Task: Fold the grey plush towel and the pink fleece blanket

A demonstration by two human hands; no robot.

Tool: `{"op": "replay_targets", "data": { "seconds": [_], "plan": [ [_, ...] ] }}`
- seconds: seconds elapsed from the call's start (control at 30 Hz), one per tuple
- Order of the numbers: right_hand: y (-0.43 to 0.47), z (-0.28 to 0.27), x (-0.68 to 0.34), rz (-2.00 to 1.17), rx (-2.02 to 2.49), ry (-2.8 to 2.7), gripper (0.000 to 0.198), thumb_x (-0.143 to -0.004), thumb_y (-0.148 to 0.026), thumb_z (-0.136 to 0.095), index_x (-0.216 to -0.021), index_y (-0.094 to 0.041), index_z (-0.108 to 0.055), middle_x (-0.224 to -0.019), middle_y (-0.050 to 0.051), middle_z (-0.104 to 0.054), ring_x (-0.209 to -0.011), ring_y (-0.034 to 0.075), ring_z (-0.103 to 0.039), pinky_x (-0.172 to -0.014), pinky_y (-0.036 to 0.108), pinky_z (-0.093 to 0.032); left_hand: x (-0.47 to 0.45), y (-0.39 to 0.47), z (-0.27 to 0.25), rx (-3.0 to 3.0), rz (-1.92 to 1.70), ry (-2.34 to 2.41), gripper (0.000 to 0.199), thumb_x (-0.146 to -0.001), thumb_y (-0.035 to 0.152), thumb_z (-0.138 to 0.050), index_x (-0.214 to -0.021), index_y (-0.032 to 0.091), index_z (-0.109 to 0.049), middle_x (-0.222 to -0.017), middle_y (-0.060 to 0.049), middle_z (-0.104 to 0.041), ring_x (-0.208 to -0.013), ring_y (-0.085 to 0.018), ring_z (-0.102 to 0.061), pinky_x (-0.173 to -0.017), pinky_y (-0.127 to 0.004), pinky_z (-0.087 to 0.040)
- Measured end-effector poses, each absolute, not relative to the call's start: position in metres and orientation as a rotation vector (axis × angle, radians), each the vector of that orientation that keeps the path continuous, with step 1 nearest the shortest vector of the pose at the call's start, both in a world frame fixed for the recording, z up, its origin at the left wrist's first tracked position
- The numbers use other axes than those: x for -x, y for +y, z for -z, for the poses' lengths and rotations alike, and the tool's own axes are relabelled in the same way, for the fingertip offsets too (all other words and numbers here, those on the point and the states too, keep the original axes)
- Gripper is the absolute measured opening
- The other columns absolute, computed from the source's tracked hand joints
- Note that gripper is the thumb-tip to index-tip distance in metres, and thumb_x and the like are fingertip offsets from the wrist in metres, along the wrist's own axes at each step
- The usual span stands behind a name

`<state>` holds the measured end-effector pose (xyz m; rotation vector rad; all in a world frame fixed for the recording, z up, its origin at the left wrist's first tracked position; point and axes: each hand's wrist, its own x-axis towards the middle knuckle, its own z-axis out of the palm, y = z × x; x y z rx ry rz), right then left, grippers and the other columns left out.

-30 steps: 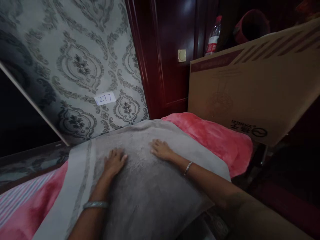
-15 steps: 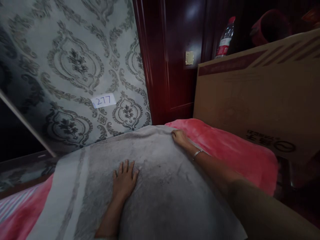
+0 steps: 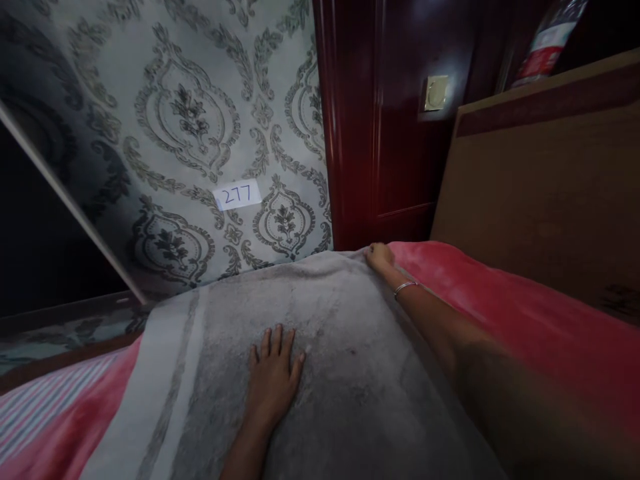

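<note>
A grey towel-like cloth [image 3: 320, 300] with a pale striped band on its left side is spread over a pink plush blanket [image 3: 480, 293]. My left hand [image 3: 274, 380] lies flat on the grey cloth, palm down, fingers spread. At the far right corner of the cloth, my right hand [image 3: 380, 257] is closed on its edge, right beside the pink blanket. A silver bangle circles my right wrist. The fingertips of my right hand are partly hidden.
A large cardboard box [image 3: 540, 193] stands at the right, with a red-labelled plastic bottle [image 3: 546, 50] on or behind it. Behind the bed are a dark red wooden panel [image 3: 405, 160] and patterned wallpaper [image 3: 185, 120]. Striped bedding [image 3: 50, 400] shows at the left.
The view has shifted left, so everything appears further right. My right hand has moved slightly farther away along the cloth's far corner. My left hand still rests flat.
</note>
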<state>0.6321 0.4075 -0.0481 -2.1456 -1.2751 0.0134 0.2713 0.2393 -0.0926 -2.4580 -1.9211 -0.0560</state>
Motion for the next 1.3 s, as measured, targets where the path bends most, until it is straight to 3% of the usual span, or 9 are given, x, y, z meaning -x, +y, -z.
{"op": "replay_targets", "data": {
  "seconds": [0.17,0.4,0.77,0.9,1.07,1.17,1.3],
  "plan": [
    [0.419,0.042,-0.647,0.036,2.173,-1.047,0.041,-0.099,-0.032,-0.047,-0.131,-0.016,-0.068,-0.125,0.021,-0.067,-0.118,0.03,-0.062,-0.091,0.036,-0.049,-0.273,0.238,0.091,2.455,0.03,-1.952,0.06,-0.102,0.047,-0.03,-0.159,0.028,-0.034,-0.17,-0.005,-0.02,-0.157,-0.031,-0.015,-0.125,-0.06,-0.017],
    [0.419,0.084,-0.65,-0.101,2.173,-1.026,0.03,-0.092,-0.028,-0.058,-0.109,-0.013,-0.078,-0.102,0.019,-0.075,-0.094,0.027,-0.07,-0.078,0.032,-0.05,-0.273,0.236,0.088,2.469,0.011,-1.991,0.061,-0.102,0.047,-0.029,-0.159,0.028,-0.033,-0.17,-0.003,-0.018,-0.158,-0.029,-0.013,-0.126,-0.06,-0.016],
    [0.407,0.06,-0.641,0.084,2.11,-1.192,0.046,-0.104,-0.031,-0.032,-0.136,-0.014,-0.062,-0.129,0.019,-0.066,-0.111,0.027,-0.063,-0.085,0.033,-0.044,-0.271,0.236,0.093,2.501,0.109,-1.954,0.062,-0.101,0.048,-0.028,-0.159,0.027,-0.036,-0.17,-0.005,-0.02,-0.157,-0.033,-0.015,-0.124,-0.063,-0.017],
    [0.4,0.056,-0.641,-0.037,2.255,-1.271,0.043,-0.102,-0.027,-0.039,-0.131,-0.011,-0.066,-0.12,0.022,-0.07,-0.109,0.029,-0.066,-0.084,0.034,-0.046,-0.271,0.237,0.092,2.497,0.079,-1.977,0.062,-0.102,0.049,-0.028,-0.16,0.028,-0.033,-0.17,-0.004,-0.018,-0.158,-0.031,-0.013,-0.125,-0.062,-0.016],
    [0.391,0.042,-0.648,-0.127,2.31,-1.346,0.043,-0.095,-0.037,-0.056,-0.12,-0.005,-0.072,-0.115,0.026,-0.071,-0.105,0.033,-0.069,-0.08,0.035,-0.049,-0.271,0.238,0.093,2.493,0.08,-1.962,0.062,-0.102,0.049,-0.028,-0.159,0.026,-0.034,-0.17,-0.006,-0.02,-0.157,-0.032,-0.014,-0.125,-0.062,-0.016],
    [0.374,0.039,-0.632,-0.106,2.26,-1.462,0.038,-0.094,-0.033,-0.058,-0.118,-0.008,-0.072,-0.115,0.023,-0.072,-0.107,0.032,-0.068,-0.083,0.034,-0.049,-0.271,0.241,0.094,2.483,0.083,-1.943,0.062,-0.102,0.048,-0.029,-0.159,0.026,-0.035,-0.169,-0.006,-0.021,-0.157,-0.032,-0.015,-0.125,-0.062,-0.017],
    [0.338,0.062,-0.589,-0.073,2.048,-1.749,0.032,-0.093,-0.022,-0.056,-0.12,-0.02,-0.072,-0.123,0.012,-0.071,-0.111,0.026,-0.067,-0.091,0.029,-0.047,-0.272,0.243,0.094,2.461,0.051,-1.939,0.062,-0.102,0.047,-0.029,-0.159,0.025,-0.036,-0.169,-0.007,-0.023,-0.157,-0.033,-0.017,-0.124,-0.062,-0.019]
  ]
}}
